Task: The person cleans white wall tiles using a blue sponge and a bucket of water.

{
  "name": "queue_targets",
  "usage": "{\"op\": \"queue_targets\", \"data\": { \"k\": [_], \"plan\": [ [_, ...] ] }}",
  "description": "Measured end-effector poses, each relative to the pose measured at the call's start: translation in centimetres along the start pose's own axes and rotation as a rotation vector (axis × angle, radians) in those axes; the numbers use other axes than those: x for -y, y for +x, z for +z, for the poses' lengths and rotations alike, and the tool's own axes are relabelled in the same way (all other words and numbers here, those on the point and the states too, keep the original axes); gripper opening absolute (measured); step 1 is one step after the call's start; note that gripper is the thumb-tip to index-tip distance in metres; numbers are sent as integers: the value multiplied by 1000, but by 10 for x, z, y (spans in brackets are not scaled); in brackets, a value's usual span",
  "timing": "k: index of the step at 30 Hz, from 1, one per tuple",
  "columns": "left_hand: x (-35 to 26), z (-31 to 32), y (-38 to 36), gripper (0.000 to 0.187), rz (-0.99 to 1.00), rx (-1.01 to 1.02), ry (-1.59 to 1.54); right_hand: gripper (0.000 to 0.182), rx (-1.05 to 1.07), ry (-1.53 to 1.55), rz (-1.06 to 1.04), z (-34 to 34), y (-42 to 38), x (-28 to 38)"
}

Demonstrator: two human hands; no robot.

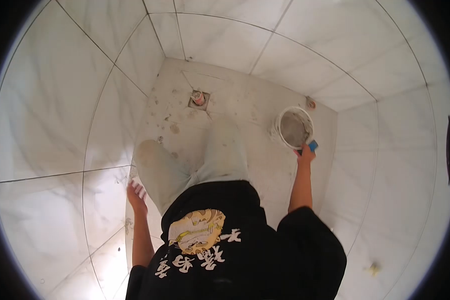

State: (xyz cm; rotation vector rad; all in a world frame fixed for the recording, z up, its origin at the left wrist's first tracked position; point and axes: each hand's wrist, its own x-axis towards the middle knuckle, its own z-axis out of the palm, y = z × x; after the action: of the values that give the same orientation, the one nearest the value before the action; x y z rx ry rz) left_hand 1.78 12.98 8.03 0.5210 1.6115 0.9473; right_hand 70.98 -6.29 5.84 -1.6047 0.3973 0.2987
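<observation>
Bucket [276,131], blue tool [313,145], white-lettered black shirt [275,260]

We wear a loose black T-shirt [265,250] with short, wide sleeves [317,240], printed with a rounded tan-and-yellow picture [197,231] and chunky white characters [216,257]. Our trousers [226,160] are a pale, washed-out blue-grey, with brownish smudges [148,147] at the knees

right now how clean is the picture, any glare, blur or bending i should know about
Head view: the grout lines bow from wide-lens distortion and the corners go black; head view: glare washes out the tiles at lower left; head view: the left hand has smeared fingers, the yellow bit at lower right is blurry, and the bucket shows little detail inside.
</observation>
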Motion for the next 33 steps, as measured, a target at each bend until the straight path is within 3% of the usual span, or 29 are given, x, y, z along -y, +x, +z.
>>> {"op": "queue_targets", "data": {
  "k": [1, 2, 3, 4, 5, 7, 8, 10, 11, 13, 14, 15, 17, 19, 21, 23, 26, 28, 29, 30, 31, 33],
  "plan": [
    [31, -13, 5, 66, -68, 36, 52, 42, -2, 23, 40, 2, 16, 1],
    [29, 6, -19, 67, -263, -16, 84, 44, 12, 14, 36, 2, 24, -1],
    [47, 14, -33, 67, -171, 324, -127, 46, 14, -5, 21, -6, 27, 3],
    [63, 16, -36, 65, 52, 458, 73, 50, -26, -179, -15, -8, 32, 11],
    [61, 18, -27, 65, 66, 443, 81, 55, -59, -351, -55, -11, 34, 17],
    [60, 13, -28, 65, 31, 395, 134, 63, -258, -885, -828, -21, 57, 21],
    [67, 4, -38, 65, 22, 367, 150, 63, -223, -863, -827, 3, 49, 40],
    [63, 16, -19, 66, -26, 310, 191, 64, 322, -596, -566, 35, 1, 101],
    [65, 11, -22, 66, -53, 291, 212, 64, 341, -589, -557, 46, 16, 82],
    [59, 23, -8, 66, -101, 276, 244, 56, 579, -1118, -574, 70, 53, 36],
    [64, 12, -14, 66, -120, 272, 249, 55, 556, -1207, -423, 86, 52, 32],
    [67, 10, -15, 66, -135, 265, 247, 55, 569, -1193, -448, 93, 64, 18],
    [78, -12, -26, 67, -158, 232, 227, 55, 516, -1272, -784, 92, 102, -34],
    [99, -37, -45, 67, -168, 200, 213, 61, 529, -1458, -777, 93, 124, -69],
    [120, -41, -55, 67, -162, 190, 204, 51, 682, -1576, -624, 94, 138, -83],
    [136, -26, -52, 67, -158, 192, 201, 42, 1103, -1847, -503, 105, 142, -69],
    [149, 7, -42, 68, -179, 197, 200, 40, 935, -1535, -668, 94, 148, -79],
    [153, 11, -33, 68, -239, 197, 227, 50, 895, -1221, -929, 88, 179, -102],
    [155, 10, -31, 68, -295, 205, 249, 50, 888, -1241, -916, 85, 151, -50],
    [157, 15, -22, 68, -367, 217, 278, 62, 673, -1020, -583, 87, 81, 3],
    [161, 9, -21, 68, -440, 230, 311, 68, 589, -1178, -413, 90, 75, 20],
    [170, -18, -21, 68, -537, 268, 370, 63, 584, -1126, -461, 75, 63, 37]
  ]
}}
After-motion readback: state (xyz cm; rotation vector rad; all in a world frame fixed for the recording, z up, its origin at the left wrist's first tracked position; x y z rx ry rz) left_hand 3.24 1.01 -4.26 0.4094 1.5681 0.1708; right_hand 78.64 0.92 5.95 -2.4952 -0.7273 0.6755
